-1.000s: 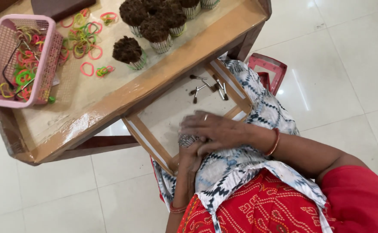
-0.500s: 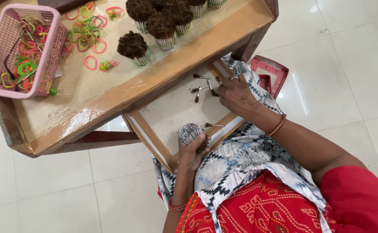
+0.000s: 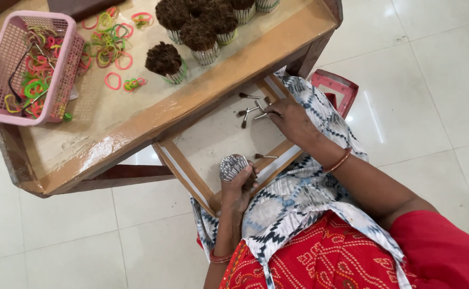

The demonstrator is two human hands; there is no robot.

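Head: hands (image 3: 240, 190) apart, right outstretched.

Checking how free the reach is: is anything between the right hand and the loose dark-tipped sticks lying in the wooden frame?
Nothing visible blocks it. The right hand is already at the loose sticks on the bare floor inside the wooden frame, its fingers touching the nearest ones. The left hand holds the bundle of sticks nearer the body, off to the side.

The floor (image 3: 448, 69) is made of big shiny white tiles, and light shines off it to the right of the hands. A brown wooden tabletop (image 3: 154, 115) with a raised edge stands just above the hands. A red stool (image 3: 336, 85) sits close by.
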